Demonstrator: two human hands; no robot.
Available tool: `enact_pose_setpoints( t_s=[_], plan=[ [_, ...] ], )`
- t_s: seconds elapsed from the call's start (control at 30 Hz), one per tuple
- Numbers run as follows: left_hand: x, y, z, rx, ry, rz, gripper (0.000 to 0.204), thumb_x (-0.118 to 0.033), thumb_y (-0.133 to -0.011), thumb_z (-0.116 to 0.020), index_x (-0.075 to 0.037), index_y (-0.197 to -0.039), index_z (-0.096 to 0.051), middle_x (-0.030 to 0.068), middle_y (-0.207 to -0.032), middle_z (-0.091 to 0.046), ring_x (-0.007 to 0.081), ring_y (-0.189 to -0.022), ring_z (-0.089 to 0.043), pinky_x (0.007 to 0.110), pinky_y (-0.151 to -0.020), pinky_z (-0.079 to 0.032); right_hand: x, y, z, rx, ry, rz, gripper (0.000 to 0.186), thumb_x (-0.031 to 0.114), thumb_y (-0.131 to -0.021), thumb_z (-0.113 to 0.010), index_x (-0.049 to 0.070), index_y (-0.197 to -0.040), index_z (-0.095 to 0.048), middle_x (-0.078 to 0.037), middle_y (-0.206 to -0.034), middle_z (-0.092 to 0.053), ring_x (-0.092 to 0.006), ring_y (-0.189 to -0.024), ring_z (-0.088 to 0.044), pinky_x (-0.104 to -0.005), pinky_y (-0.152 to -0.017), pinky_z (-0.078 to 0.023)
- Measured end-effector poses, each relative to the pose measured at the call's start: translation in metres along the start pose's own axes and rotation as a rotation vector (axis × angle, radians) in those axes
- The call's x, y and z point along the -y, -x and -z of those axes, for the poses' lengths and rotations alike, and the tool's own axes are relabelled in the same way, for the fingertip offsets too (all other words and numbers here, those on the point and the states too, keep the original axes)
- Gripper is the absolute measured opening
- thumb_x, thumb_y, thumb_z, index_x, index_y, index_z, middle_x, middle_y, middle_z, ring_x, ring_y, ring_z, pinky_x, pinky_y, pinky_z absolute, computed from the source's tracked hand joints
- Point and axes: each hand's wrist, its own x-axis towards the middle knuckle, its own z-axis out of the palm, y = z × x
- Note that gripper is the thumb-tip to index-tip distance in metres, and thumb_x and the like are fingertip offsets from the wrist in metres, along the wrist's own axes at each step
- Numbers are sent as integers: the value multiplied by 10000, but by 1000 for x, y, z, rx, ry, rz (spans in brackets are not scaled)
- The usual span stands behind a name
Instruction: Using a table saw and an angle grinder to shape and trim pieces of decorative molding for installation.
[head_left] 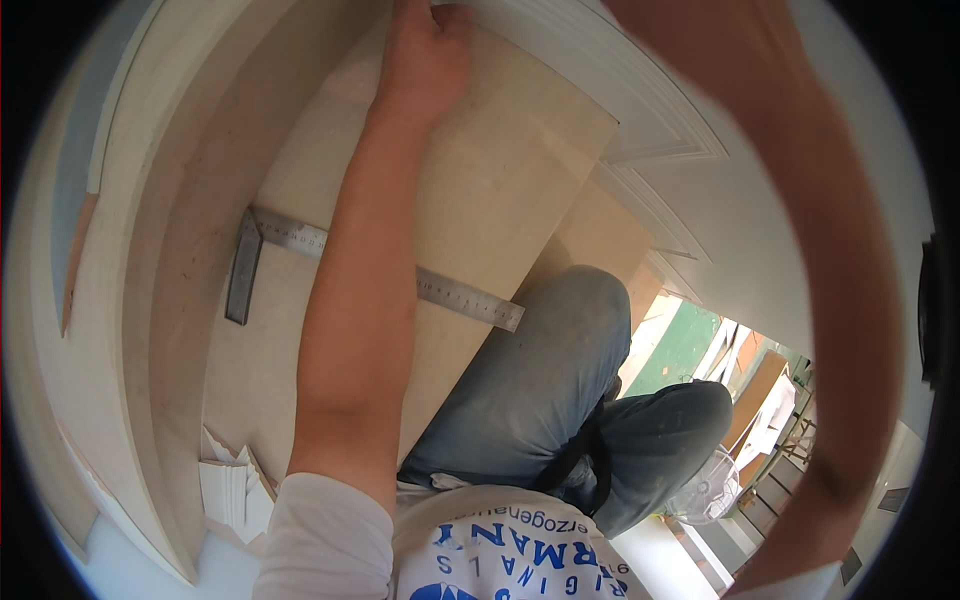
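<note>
My left arm reaches forward across a pale wooden board, and my left hand [430,70] is closed at the top edge of the view. What it grips, if anything, is cut off there. My right arm arches up along the right side; my right hand [700,35] is smeared by motion and its fingers lie outside the picture. A metal try square [470,300] rests on the board [510,170] beneath my left forearm, which hides part of its ruled blade. Its thick stock [243,275] sits near the board's left side, and neither hand touches it.
A tall curved-looking wooden panel [190,200] stands along the left. White moulded panelling [690,130] borders the right. My bent knees [570,340] are close to the board's edge. White moulding offcuts [235,490] lie lower left; a fan [705,490] and stacked boards are behind at right.
</note>
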Motion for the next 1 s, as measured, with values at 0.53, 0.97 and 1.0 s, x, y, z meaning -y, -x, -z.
enact_pose_setpoints(
  t_s=[0.53, 0.97, 1.0],
  plan=[
    [-18, 9, 21, -25, -154, 114, 635, -84, -989, -491, -75, -1606, -340, 76, -1175, -738, 63, -739, -539, 242, -713, -476, 126, 191, 31, 66, -1537, -1794, 322, 143, -986, -694, 21, -1283, -675, -80, -1137, -722, -140, -1082, -663, -293, -923, -529],
    [-28, 10, 13, -18, -192, 149, 637, -83, -1014, -492, -80, -1621, -301, 123, -1266, -713, 131, -1022, -642, 237, -788, -475, 151, 191, 0, -253, -1182, -1852, 298, 106, -938, -714, 26, -1223, -676, -111, -1123, -729, -195, -1007, -710, -337, -886, -574],
    [-26, 10, 12, 0, -187, 147, 637, -83, -1014, -492, -80, -1621, -301, 123, -1266, -713, 131, -1022, -642, 237, -788, -475, 151, 191, 0, -253, -1165, -1867, 298, 106, -938, -714, 26, -1223, -676, -111, -1123, -729, -195, -1007, -710, -337, -886, -574]
  ],
)
